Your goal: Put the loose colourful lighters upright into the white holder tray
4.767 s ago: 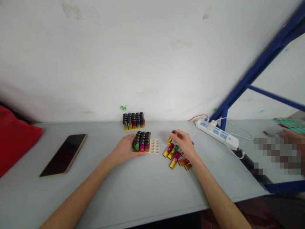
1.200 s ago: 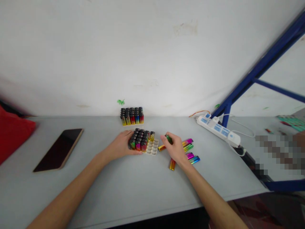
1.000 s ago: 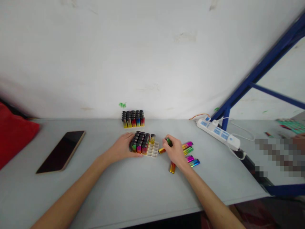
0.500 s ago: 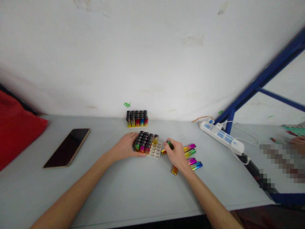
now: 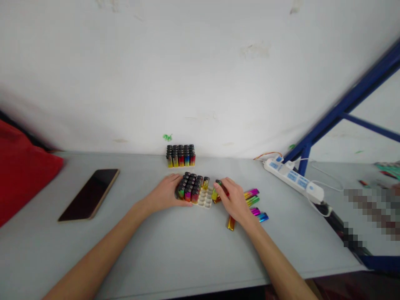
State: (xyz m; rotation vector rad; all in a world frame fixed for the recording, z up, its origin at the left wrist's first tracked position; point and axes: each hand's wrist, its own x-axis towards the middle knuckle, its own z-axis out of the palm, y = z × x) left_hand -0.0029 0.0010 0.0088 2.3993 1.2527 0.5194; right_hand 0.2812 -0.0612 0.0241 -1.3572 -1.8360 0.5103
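Note:
My left hand is wrapped round the left end of a pale lighter tray. Upright lighters with black tops fill its left part, and one yellow lighter stands at the back of the bare slots. Just right of the tray, my right hand pinches a yellow-green lighter between thumb and fingers, tilted close to upright. Under and beside that hand lie several loose shiny lighters, partly hidden by it.
Behind the tray, a full block of lighters stands near the wall. A phone lies at left beside a red cloth. A white power strip with cables sits at right by a blue metal frame.
My right hand has turned the lighter more upright, so its yellow-green body now shows beside the tray. The left hand keeps its hold on the tray.

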